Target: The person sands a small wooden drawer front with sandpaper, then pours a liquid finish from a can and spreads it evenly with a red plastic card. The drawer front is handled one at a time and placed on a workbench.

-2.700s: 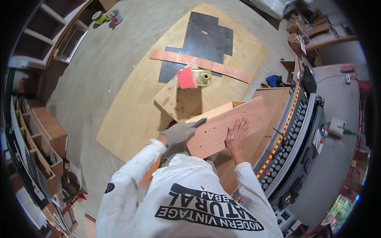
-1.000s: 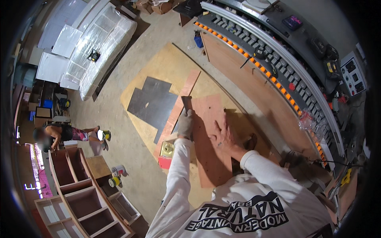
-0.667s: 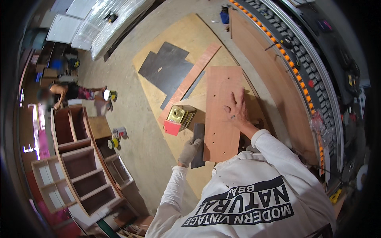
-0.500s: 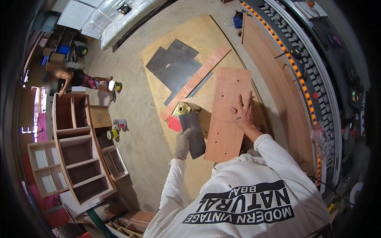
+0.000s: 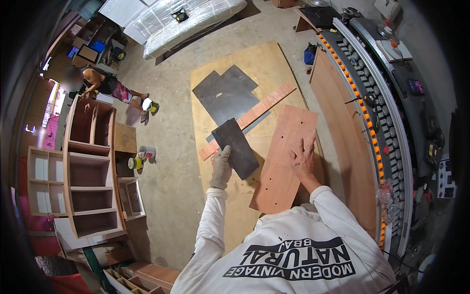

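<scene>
My left hand (image 5: pixel 221 166), in a grey glove, grips a dark rectangular panel (image 5: pixel 234 148) by its left side, over the tin, which is mostly hidden behind it. My bare right hand (image 5: pixel 302 161) lies on a reddish plywood board (image 5: pixel 274 181) with small holes, fingers spread. Beneath and beyond these is a large pale plywood sheet (image 5: pixel 200 112), bearing a stepped dark sheet (image 5: pixel 230 90) and a narrow reddish strip (image 5: pixel 279 98) that crosses it diagonally.
At left a co-worker (image 5: pixel 105 85) bends by wooden shelving (image 5: pixel 93 188), near paint cans (image 5: pixel 147 153). A roller machine (image 5: pixel 372 122) with orange rollers and a long panel (image 5: pixel 333 112) runs along the right. A plastic-wrapped item (image 5: pixel 191 24) lies at the back.
My left hand has brought the dark panel from alongside the board up and left over the tin. My right hand stays on the board. The camera's view has turned since the earliest frame.
</scene>
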The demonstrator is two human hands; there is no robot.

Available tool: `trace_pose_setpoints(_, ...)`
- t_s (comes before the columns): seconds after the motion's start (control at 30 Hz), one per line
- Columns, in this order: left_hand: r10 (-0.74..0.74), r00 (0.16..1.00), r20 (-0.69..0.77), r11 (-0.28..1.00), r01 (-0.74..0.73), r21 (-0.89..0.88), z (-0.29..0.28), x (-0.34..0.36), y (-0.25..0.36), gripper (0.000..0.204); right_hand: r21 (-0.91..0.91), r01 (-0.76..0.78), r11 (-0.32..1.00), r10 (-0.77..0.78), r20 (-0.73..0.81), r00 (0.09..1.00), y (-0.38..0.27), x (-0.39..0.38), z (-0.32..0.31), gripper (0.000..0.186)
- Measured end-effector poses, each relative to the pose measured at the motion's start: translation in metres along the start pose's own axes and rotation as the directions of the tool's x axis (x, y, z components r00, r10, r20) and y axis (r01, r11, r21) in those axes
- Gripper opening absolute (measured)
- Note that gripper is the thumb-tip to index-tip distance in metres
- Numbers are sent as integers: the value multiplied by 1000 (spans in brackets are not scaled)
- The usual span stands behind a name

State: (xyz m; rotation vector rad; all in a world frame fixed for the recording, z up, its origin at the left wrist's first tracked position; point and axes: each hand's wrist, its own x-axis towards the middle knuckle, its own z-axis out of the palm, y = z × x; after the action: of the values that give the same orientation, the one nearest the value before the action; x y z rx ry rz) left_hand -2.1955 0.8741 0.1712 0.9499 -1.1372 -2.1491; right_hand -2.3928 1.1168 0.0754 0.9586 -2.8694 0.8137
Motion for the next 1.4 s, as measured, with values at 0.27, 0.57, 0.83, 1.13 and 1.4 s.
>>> trace_pose_setpoints(0.27,-189,969,159,839,75,538,-1,-95,-78,40,-2,-14,1000,14,6,1000,2,-1,2,71)
trace_pose_setpoints(0.57,-224,969,106,764,107,637,33,-20,-110,39,-70,2,998,0,22,1000,0,1,2,73)
trace_pose_setpoints(0.83,-171,954,247,650,-79,755,133,179,-114,30,-22,-3,1000,4,58,998,0,3,-5,74)
trace_pose_setpoints(1.13,-17,933,360,602,-278,749,100,158,-130,29,-20,24,1000,-25,-17,1000,-2,3,-7,74)
trace_pose_setpoints(1.4,-115,952,283,688,-129,715,137,197,-122,24,-30,27,999,-27,-4,1000,-2,2,3,73)
